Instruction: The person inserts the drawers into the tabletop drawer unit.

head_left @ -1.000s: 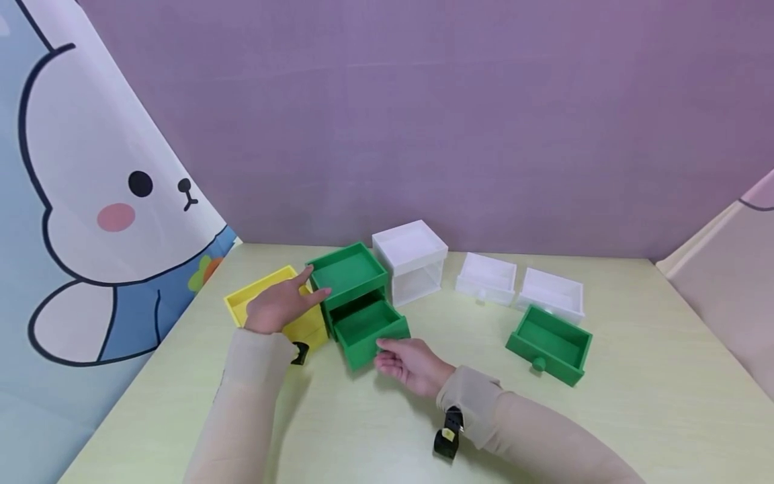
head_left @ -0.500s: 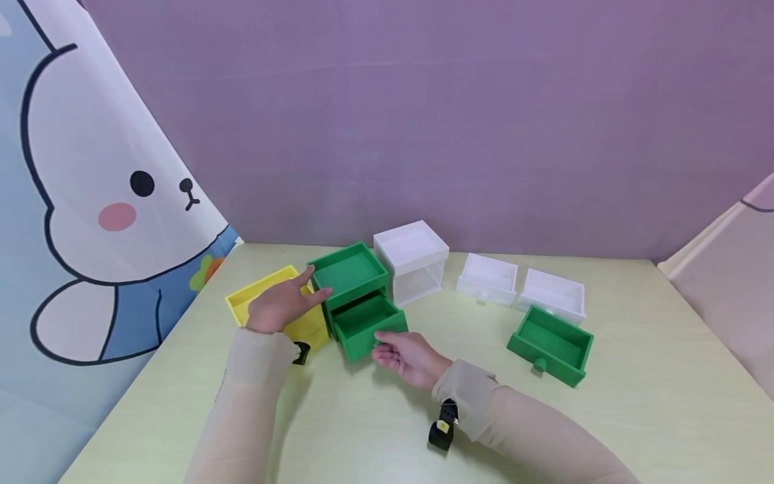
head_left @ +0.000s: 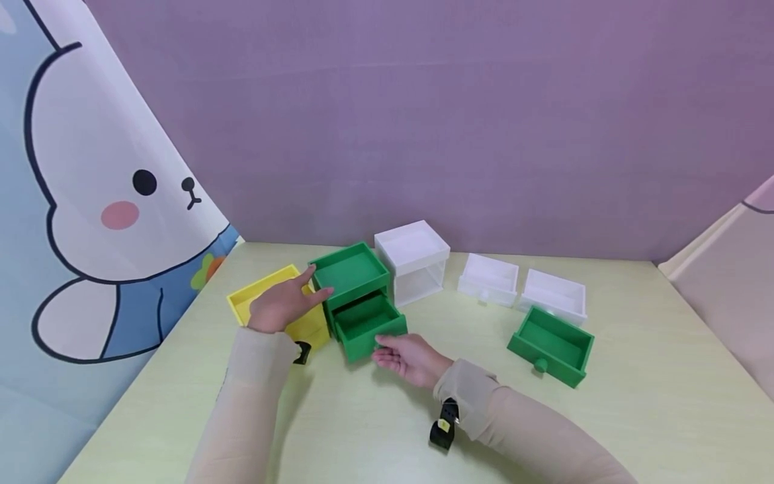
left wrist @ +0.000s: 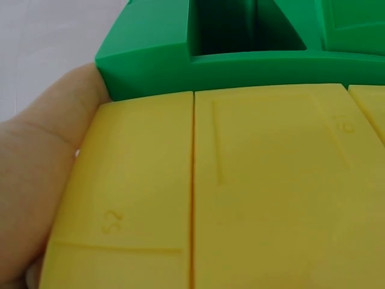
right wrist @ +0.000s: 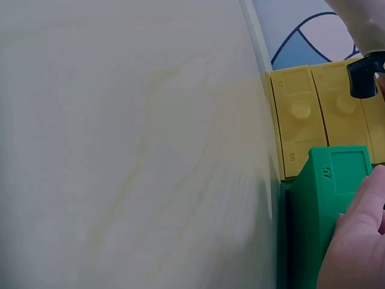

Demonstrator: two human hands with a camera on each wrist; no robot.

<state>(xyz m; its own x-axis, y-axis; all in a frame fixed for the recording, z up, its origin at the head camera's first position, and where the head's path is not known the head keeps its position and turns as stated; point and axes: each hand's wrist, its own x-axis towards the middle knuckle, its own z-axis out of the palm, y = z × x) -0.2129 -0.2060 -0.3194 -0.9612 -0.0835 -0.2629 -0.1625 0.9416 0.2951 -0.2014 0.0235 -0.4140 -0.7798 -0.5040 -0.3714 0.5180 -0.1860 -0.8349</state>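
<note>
1. Pinching the front of a green rectangular plastic drawer point(head_left: 365, 326): the right hand point(head_left: 414, 359), thumb and fingers drawn together on it, the exact contact being partly hidden.
2. Said drawer is sitting in the lower opening of a green box-shaped plastic cabinet point(head_left: 351, 272), projecting partway out, a dark gap showing above it.
3. The left hand point(head_left: 279, 304), thumb and forefinger spreading apart, is lying over the tops of the cabinets; in the left wrist view it is touching the green corner.
4. One yellow plastic cabinet point(head_left: 310, 329), fronts numbered, is standing just beside the green cabinet, under the left hand.
5. One white box-shaped cabinet point(head_left: 412, 245) is standing upright just beside the green cabinet, on its other side.
6. Two shallow white drawers point(head_left: 488, 277) are lying near each other, right of the white cabinet.
7. One loose green drawer with a round knob point(head_left: 551, 344) is lying in front of the farther-right white drawer.
8. Everything listed is resting on a pale wood-grain table point(head_left: 363, 430), a plain purple cloth point(head_left: 423, 121) hanging behind.
</note>
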